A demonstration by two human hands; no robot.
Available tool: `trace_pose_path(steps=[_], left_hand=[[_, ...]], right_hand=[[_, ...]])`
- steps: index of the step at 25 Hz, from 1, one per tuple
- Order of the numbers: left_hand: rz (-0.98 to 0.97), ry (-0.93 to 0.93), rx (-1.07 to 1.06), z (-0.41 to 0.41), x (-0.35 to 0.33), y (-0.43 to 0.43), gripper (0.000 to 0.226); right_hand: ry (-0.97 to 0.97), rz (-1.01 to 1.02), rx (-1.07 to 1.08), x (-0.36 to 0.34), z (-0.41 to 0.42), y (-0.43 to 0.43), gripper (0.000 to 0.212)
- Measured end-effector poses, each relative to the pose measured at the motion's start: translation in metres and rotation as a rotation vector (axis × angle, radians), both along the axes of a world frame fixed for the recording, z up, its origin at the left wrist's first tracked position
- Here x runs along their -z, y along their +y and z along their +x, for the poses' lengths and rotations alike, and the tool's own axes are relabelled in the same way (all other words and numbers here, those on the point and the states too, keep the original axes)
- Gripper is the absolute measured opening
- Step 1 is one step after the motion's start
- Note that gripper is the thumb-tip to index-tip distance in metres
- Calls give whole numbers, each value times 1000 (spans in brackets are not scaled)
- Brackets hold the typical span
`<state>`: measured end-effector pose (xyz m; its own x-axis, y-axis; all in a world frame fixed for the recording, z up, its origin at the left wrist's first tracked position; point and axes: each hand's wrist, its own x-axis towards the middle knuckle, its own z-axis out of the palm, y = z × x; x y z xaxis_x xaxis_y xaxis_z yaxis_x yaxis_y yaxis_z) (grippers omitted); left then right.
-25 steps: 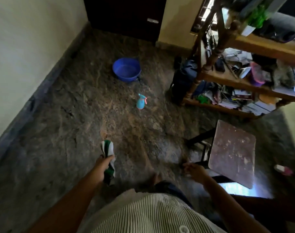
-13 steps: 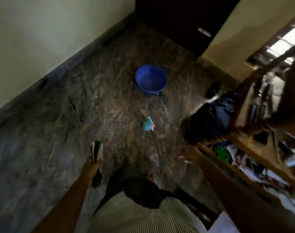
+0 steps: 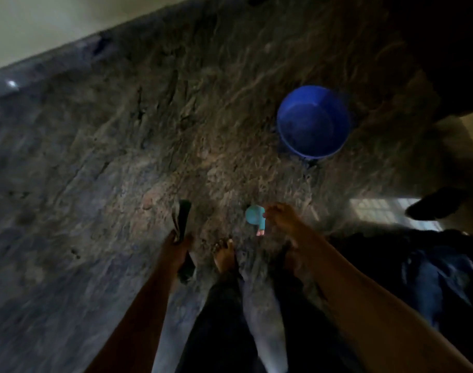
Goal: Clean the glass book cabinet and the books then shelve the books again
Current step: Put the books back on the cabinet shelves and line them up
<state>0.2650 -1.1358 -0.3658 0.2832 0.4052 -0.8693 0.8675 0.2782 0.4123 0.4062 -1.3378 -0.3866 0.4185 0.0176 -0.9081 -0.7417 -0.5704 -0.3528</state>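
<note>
Over stone floor (image 3: 122, 157), left hand (image 3: 176, 249) grips cloth (image 3: 183, 214), right hand (image 3: 284, 222) beside bottle (image 3: 254, 215).

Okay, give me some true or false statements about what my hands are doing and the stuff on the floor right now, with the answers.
1. The left hand holds a cloth. True.
2. The right hand grips the blue basin. False: its fingers are stretched out at the teal spray bottle, and the basin sits farther off, untouched.
3. The spray bottle stands inside the basin. False: it is on the stone floor, apart from the basin.
4. A bare foot shows between the two arms. True.
</note>
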Motion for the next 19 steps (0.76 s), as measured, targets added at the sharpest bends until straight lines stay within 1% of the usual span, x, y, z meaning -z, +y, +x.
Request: trace_pose_path(steps=[1, 3, 5, 6, 7, 9, 10, 12, 13, 14, 16, 18, 19], left_hand=[[21, -45, -10, 15, 13, -6, 43], [39, -93, -26, 36, 53, -21, 40], [40, -90, -40, 48, 95, -38, 39], [22, -78, -67, 48, 116, -49, 36], [5, -56, -97, 45, 133, -59, 35], [4, 6, -167, 34, 157, -76, 34], [8, 51, -187, 29, 167, -84, 33], [-8, 113, -202, 29, 175, -96, 34], [-23, 131, -196, 32, 174, -100, 36], [-31, 139, -186, 40, 168, -105, 40], [-17, 142, -136, 64, 150, -111, 54], [-20, 152, -101, 95, 133, -113, 47], [-14, 152, -78, 112, 127, -115, 51]], right_hand=[[-42, -59, -13, 27, 5, -7, 24], [-63, -170, -64, 85, 12, -22, 40], [7, -255, -74, 141, 9, -28, 60], [55, -282, -86, 167, 3, -28, 67], [78, -262, -81, 191, -6, -24, 71], [95, -204, 1, 225, -22, -12, 69], [101, -223, -7, 238, -24, -10, 64], [80, -283, -108, 251, -16, -16, 56], [61, -278, -141, 252, -8, -22, 54], [54, -246, -128, 248, 2, -30, 53], [44, -168, -17, 232, 32, -49, 48], [27, -111, 60, 212, 68, -69, 38], [-2, -85, 61, 194, 91, -77, 37]])
